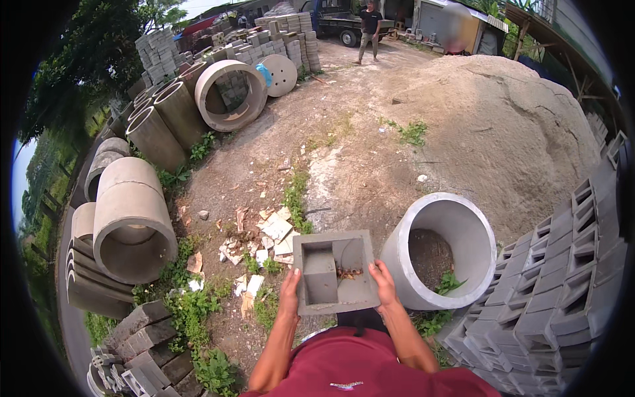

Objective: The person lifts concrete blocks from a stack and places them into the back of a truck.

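Note:
A square grey concrete ventilation block (320,281) is held in front of my body, its face with recessed openings turned up toward me. My left hand (290,291) grips its left side, thumb along the edge. On the opposite side my right hand (383,283) clasps it the same way. The fingers beneath the block are mostly hidden. Through an opening on its right half, brown ground litter shows. Just right of my right hand stands a large pale concrete pipe ring (397,258), apart from the block.
Stacked hollow blocks (549,291) line the right side, with a big sand heap (503,119) beyond. Concrete pipes (132,198) and rough blocks (142,337) lie at left. Broken tile pieces (276,226) litter the ground. A person (370,30) stands far back near a truck (337,23).

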A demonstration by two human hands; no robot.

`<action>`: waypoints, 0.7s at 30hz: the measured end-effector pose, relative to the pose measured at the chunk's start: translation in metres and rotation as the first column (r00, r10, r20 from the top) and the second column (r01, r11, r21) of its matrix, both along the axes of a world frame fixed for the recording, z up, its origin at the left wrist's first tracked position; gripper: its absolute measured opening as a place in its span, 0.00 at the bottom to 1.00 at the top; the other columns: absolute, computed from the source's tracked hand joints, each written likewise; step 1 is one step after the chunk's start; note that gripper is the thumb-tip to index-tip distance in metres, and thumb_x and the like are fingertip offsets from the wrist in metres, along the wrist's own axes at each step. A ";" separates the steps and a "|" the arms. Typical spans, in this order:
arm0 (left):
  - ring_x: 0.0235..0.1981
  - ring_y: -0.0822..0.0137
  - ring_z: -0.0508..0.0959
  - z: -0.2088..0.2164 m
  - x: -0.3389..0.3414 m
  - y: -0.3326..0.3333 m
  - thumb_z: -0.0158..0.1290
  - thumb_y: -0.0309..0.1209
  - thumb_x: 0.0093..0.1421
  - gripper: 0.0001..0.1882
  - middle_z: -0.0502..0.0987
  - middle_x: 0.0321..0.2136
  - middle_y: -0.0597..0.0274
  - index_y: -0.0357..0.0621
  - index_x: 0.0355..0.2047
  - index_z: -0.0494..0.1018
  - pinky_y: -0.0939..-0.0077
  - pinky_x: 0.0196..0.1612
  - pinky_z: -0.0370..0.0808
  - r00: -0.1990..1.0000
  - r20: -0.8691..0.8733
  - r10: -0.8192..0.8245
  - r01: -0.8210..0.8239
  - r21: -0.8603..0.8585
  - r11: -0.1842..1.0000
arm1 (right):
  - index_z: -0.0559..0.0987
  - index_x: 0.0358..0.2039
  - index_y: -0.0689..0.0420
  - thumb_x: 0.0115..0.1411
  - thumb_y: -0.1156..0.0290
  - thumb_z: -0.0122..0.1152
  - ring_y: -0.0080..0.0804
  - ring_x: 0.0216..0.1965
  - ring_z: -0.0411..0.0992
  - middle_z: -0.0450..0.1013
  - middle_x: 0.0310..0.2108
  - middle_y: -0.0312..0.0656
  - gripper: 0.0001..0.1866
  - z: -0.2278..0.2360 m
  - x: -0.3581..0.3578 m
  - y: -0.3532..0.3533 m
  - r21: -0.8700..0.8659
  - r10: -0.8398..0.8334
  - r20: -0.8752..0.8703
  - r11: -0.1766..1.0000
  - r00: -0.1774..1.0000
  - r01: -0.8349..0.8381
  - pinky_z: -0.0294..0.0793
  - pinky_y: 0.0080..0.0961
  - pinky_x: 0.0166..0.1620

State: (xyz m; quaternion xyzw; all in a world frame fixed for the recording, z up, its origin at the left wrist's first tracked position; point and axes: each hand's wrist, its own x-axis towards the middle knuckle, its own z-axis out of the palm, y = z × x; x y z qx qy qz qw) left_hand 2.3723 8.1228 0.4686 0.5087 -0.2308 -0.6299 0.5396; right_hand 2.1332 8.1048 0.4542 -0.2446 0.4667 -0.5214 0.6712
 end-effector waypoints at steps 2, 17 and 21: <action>0.54 0.63 0.72 -0.006 -0.003 -0.062 0.46 0.46 0.67 0.31 0.70 0.55 0.54 0.36 0.61 0.62 0.69 0.57 0.67 1.000 -0.025 0.014 -0.015 -0.023 1.000 | 0.65 0.57 0.57 0.64 0.60 0.56 0.30 0.49 0.69 0.70 0.48 0.42 0.25 -0.008 -0.002 -0.066 -0.027 -0.009 -0.029 1.000 1.000 0.008 0.70 0.29 0.50; 0.63 0.62 0.64 0.028 -0.056 -0.548 0.42 0.44 0.69 0.33 0.59 0.65 0.53 0.43 0.69 0.50 0.68 0.62 0.63 0.973 -0.001 -0.229 0.229 -0.040 0.973 | 0.56 0.63 0.59 0.61 0.63 0.62 0.36 0.53 0.66 0.66 0.54 0.50 0.36 0.059 -0.055 -0.510 -0.067 -0.077 -0.103 0.995 0.992 0.071 0.68 0.32 0.54; 0.62 0.61 0.65 0.020 -0.064 -0.685 0.43 0.42 0.69 0.32 0.60 0.64 0.53 0.45 0.69 0.50 0.68 0.62 0.64 0.968 -0.065 -0.242 0.239 -0.047 0.970 | 0.55 0.64 0.59 0.59 0.66 0.64 0.38 0.54 0.67 0.66 0.54 0.52 0.38 0.049 -0.060 -0.640 -0.114 -0.116 -0.111 0.988 0.987 0.103 0.68 0.33 0.54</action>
